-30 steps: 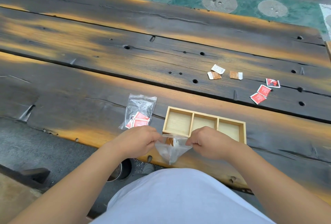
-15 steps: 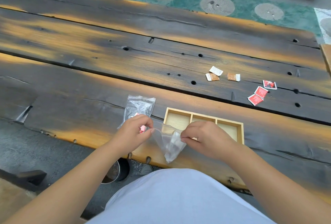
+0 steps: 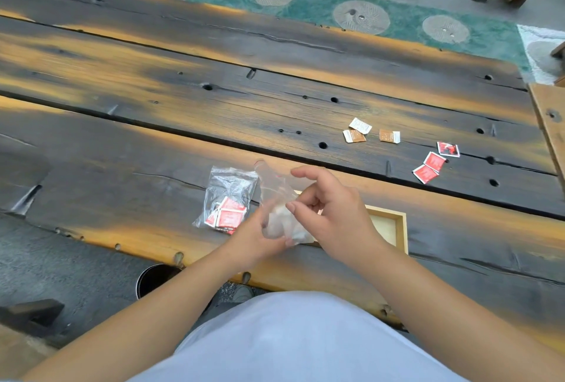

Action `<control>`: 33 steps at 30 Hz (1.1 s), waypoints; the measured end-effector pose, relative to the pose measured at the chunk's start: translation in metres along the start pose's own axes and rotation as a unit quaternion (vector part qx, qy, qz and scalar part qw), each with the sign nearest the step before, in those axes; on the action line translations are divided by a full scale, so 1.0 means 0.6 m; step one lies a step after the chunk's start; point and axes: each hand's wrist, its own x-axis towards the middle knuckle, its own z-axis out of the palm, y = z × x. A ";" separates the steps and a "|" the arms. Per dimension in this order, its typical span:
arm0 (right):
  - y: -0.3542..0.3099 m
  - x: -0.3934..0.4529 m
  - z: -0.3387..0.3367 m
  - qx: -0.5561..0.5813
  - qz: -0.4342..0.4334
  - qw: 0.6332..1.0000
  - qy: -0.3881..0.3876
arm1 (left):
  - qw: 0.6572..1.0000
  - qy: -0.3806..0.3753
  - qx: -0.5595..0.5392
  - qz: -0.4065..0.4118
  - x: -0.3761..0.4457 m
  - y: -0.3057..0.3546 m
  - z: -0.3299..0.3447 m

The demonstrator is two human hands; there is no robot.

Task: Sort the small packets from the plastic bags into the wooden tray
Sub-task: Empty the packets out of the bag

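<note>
My left hand (image 3: 252, 236) grips the lower end of a clear plastic bag (image 3: 273, 189), which stands upright over the table with its mouth on top. Pale packets show blurred inside it. My right hand (image 3: 331, 213) pinches the bag's right side with thumb and curled fingers, the index finger raised. The wooden tray (image 3: 405, 229) lies under my right hand; only its bare right compartment shows. To the left lies a second bag with red packets (image 3: 229, 201). Brown and white packets (image 3: 356, 134) and red packets (image 3: 432, 163) lie loose farther right.
The charred plank table (image 3: 183, 112) has gaps and holes between its boards. Its near edge runs just in front of my body. A dark round container (image 3: 153, 279) sits on the floor below. A lighter wooden board (image 3: 550, 125) adjoins the right end.
Both hands lifted the clear bag from low at the table edge and turned it upright over the tray. The second bag and loose packets have not moved; my head came closer.
</note>
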 end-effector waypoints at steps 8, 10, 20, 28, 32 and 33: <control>0.100 -0.019 0.031 0.133 0.298 0.945 -0.002 | 0.976 -0.095 -0.172 -0.090 0.009 -0.003 -0.009; 0.123 -0.032 0.046 0.241 0.364 0.898 -0.053 | 0.956 -0.124 -0.220 -0.147 0.011 -0.004 -0.007; 0.164 -0.041 0.070 0.285 0.469 0.834 -0.054 | 0.917 -0.108 -0.273 -0.271 0.030 -0.001 0.022; 0.190 -0.020 0.074 0.294 0.521 0.799 -0.055 | 0.931 -0.065 -0.258 -0.251 0.044 -0.009 0.027; 0.200 -0.010 0.073 0.289 0.554 0.778 -0.061 | 0.923 -0.085 -0.246 -0.283 0.052 0.003 0.022; 0.204 -0.008 0.072 0.291 0.561 0.772 -0.067 | 0.919 -0.089 -0.246 -0.295 0.054 0.003 0.020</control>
